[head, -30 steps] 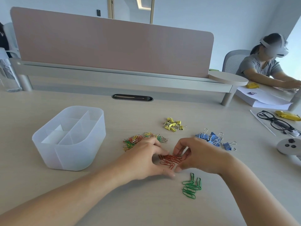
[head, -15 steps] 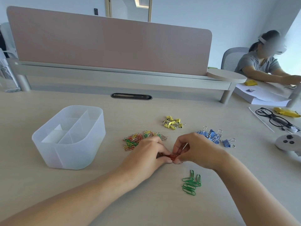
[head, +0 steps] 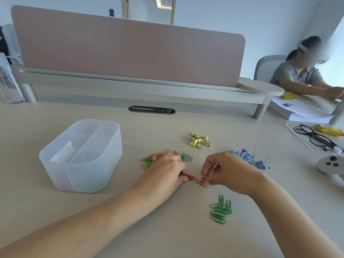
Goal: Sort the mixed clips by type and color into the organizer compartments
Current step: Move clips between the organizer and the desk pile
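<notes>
A translucent white organizer (head: 104, 175) with empty divided compartments stands at the left of the desk. My left hand (head: 165, 175) pinches some red paper clips (head: 190, 177) against the desk. My right hand (head: 229, 172) pinches the other red paper clips (head: 202, 181) a little to the right. Behind my left hand lies a mixed pile of coloured paper clips (head: 152, 160). Green paper clips (head: 220, 210) lie grouped in front of my right hand. Yellow binder clips (head: 199, 140) and blue binder clips (head: 247, 157) sit in separate heaps further back.
A pink divider screen (head: 126, 53) on a raised shelf closes off the back of the desk. Black glasses (head: 312, 136), a yellow object (head: 327, 129) and a grey controller (head: 331, 163) lie at the right. Another person (head: 301, 71) sits at the far right.
My hands first gathered the red paper clips into one bunch between them. They have now drawn slightly apart, each with part of the red clips.
</notes>
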